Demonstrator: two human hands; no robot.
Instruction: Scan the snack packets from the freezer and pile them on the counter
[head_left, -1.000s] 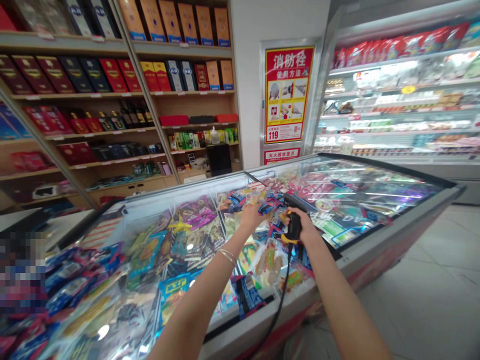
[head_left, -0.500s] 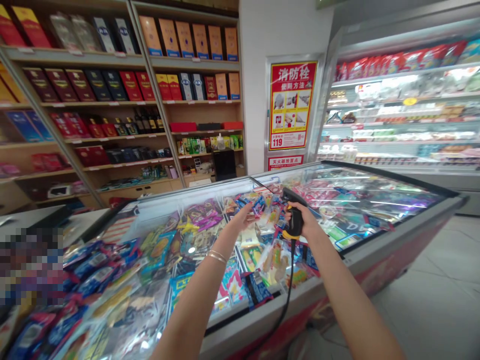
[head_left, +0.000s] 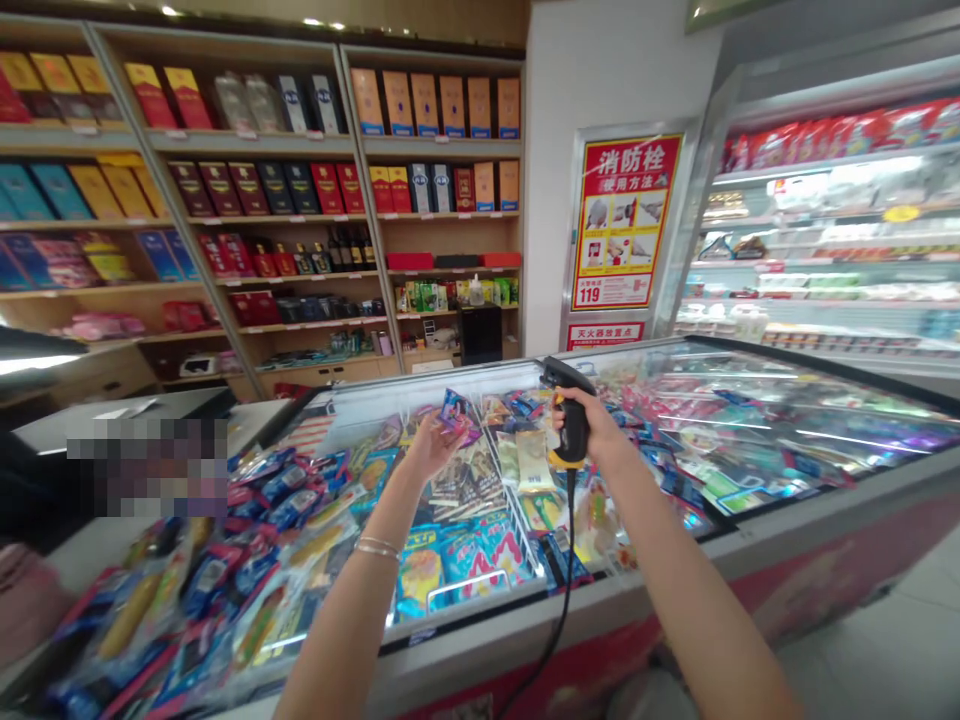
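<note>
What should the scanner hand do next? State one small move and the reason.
Probably tilt the barcode scanner in the right hand leftward toward the purple packet the left hand holds up over the open freezer. The scanner's head points left but sits apart from the packet, not clearly lined up with it.

I'm looking at a shop, a small grocery or convenience store: a glass-topped chest freezer [head_left: 750,560] packed with wrapped ice creams, wooden shelves [head_left: 315,215] of boxed liquor and bottles, an open refrigerated display case [head_left: 832,240], and a handheld barcode scanner [head_left: 571,425].
</note>
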